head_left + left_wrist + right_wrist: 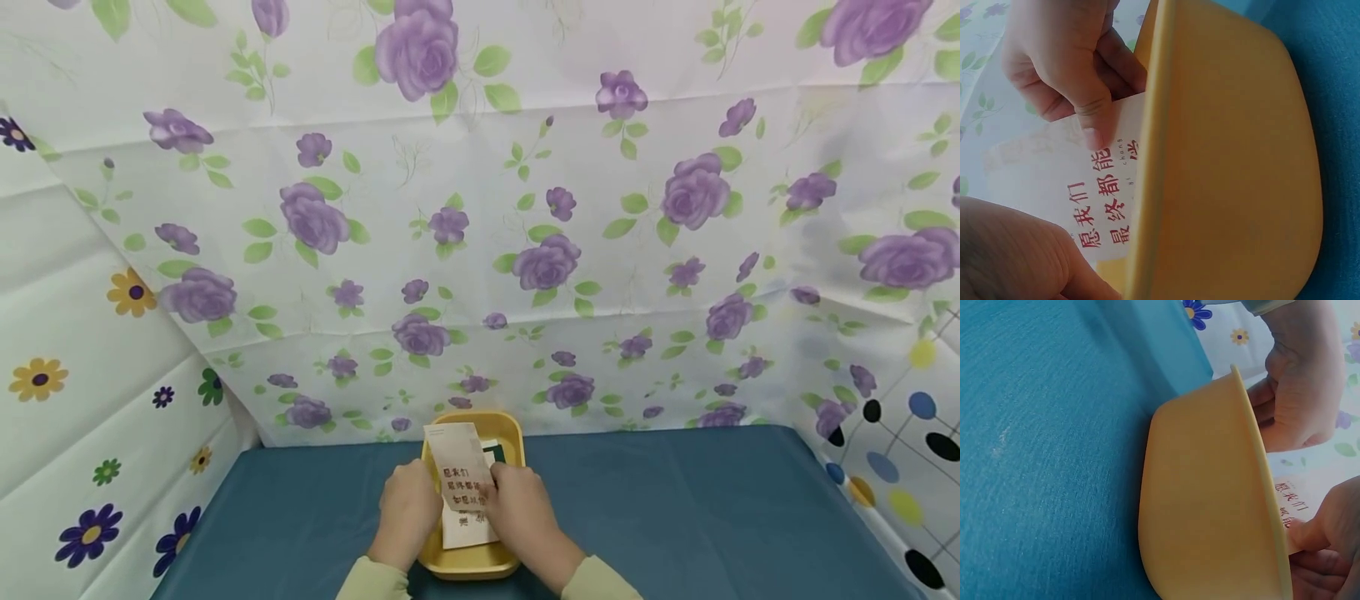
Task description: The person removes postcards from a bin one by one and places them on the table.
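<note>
A pale card point(452, 454) with red-brown Chinese writing stands over a yellow plastic tub point(468, 573). My right hand point(522, 506) pinches the card's right edge; in the left wrist view its thumb point(1092, 128) presses the printed face. At the tub's left side is my left hand point(409, 504), its fingers bent and their tips hidden from the head view. The right wrist view shows that left hand point(1304, 394) by the rim, but not what it holds, if anything. Below the card, another white printed sheet point(459, 535) lies in the tub.
A dark green and white piece point(495, 454) shows in the tub behind the card. The tub stands on a blue-covered table point(675, 517). Flowered sheets point(547, 267) hang behind and at the left, with a dotted one point(915, 467) at the right.
</note>
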`<state>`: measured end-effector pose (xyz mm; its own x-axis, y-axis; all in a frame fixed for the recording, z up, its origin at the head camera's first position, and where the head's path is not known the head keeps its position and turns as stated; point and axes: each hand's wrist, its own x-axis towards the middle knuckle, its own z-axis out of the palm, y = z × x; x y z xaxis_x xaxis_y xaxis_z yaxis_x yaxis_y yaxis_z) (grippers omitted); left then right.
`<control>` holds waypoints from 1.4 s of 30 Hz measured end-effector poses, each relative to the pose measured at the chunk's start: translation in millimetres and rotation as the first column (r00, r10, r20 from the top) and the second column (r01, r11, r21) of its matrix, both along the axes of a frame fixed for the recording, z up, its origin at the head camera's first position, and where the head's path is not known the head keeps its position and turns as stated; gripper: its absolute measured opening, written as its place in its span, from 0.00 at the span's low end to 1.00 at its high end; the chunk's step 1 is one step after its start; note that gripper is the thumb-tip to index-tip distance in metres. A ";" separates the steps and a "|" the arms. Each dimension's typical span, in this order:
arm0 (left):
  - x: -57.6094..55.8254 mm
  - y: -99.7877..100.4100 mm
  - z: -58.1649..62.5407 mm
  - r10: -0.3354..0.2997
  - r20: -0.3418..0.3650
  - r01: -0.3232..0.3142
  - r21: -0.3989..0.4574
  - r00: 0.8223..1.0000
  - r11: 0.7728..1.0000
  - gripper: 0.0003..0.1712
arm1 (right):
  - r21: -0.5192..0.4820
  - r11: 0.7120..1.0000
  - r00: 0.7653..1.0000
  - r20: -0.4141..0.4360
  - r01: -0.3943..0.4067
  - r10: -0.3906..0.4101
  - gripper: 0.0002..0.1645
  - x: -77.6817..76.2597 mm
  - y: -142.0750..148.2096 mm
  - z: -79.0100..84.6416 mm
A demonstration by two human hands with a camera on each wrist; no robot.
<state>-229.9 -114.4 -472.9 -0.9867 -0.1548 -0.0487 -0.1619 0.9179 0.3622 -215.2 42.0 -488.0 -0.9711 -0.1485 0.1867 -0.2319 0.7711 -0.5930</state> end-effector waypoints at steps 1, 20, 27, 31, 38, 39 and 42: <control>0.3 -0.6 -0.1 -0.005 -0.001 0.005 -0.004 1.000 1.000 0.04 | -0.018 1.000 1.000 -0.004 -0.007 0.007 0.07 0.2 0.3 0.3; -0.2 -7.0 -5.9 -0.033 -0.079 0.032 -0.014 0.996 0.999 0.05 | -0.205 0.978 0.998 -0.069 -0.030 0.016 0.13 -3.6 19.7 12.8; 1.6 -5.3 -8.3 -0.010 -0.015 0.010 -0.009 1.000 1.000 0.07 | -0.266 0.964 0.997 -0.074 0.013 -0.034 0.06 -5.9 37.3 14.9; 1.4 -4.6 -9.0 -0.006 -0.029 0.006 -0.001 1.000 1.000 0.07 | -0.274 0.960 0.993 -0.082 0.064 -0.090 0.08 -9.5 52.8 17.3; 0.9 -4.3 -6.7 -0.008 -0.049 0.008 -0.003 0.999 1.000 0.08 | -0.271 0.942 0.972 -0.070 0.199 -0.225 0.09 -15.1 88.7 12.0; 0.6 -3.7 -6.6 -0.007 -0.047 0.006 -0.006 0.999 1.000 0.08 | -0.268 0.939 0.969 -0.064 0.215 -0.239 0.09 -15.9 93.2 10.4; -0.3 -2.2 -6.1 -0.007 -0.049 0.006 -0.014 0.999 1.000 0.09 | -0.258 0.932 0.961 -0.042 0.255 -0.274 0.09 -18.1 104.4 5.8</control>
